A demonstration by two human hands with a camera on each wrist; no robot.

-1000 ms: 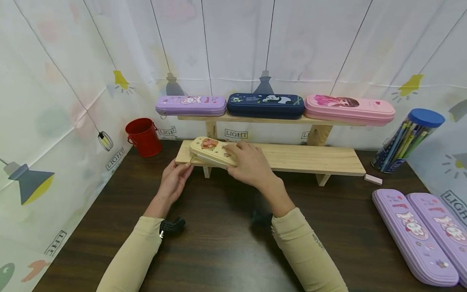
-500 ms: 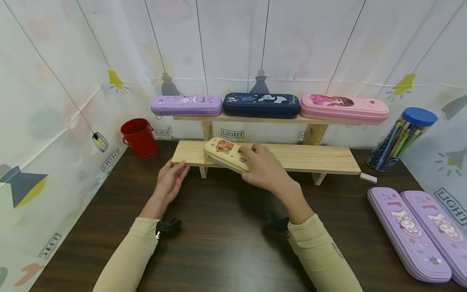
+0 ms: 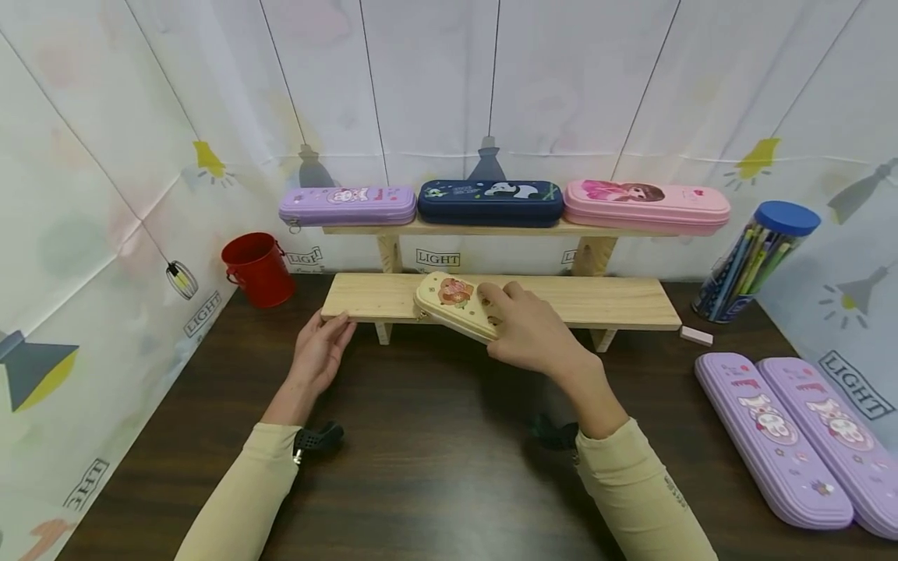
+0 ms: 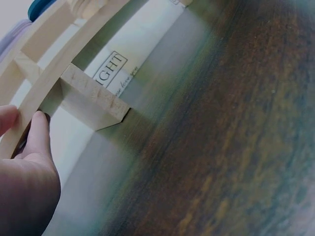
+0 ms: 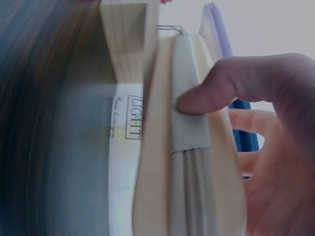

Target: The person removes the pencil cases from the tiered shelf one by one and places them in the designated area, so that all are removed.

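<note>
A pale yellow pencil case (image 3: pixel 454 301) with a bear-like print lies slanted over the lower board of a wooden shelf (image 3: pixel 596 300), its near end past the front edge. My right hand (image 3: pixel 533 331) holds its right part. In the right wrist view the thumb (image 5: pixel 197 101) presses the zipped side of the yellow pencil case (image 5: pixel 157 147), and other fingers reach behind it. At the lower board's left front corner, my left hand (image 3: pixel 319 354) grips the wood, thumb above. The left wrist view shows the fingers (image 4: pixel 38 137) under the board (image 4: pixel 51 86).
On the upper board stand a lilac pencil case (image 3: pixel 351 206), a navy panda one (image 3: pixel 489 204) and a pink one (image 3: pixel 645 206). A red bucket (image 3: pixel 259 269) is left, a pen jar (image 3: pixel 754 261) and pink eraser (image 3: pixel 697 336) right. Two lilac cases (image 3: pixel 775 444) lie front right.
The yellow pencil case has slid right along the lower board, my right hand moving with it. My left hand keeps its grip on the board's left corner. The head view has shifted slightly.
</note>
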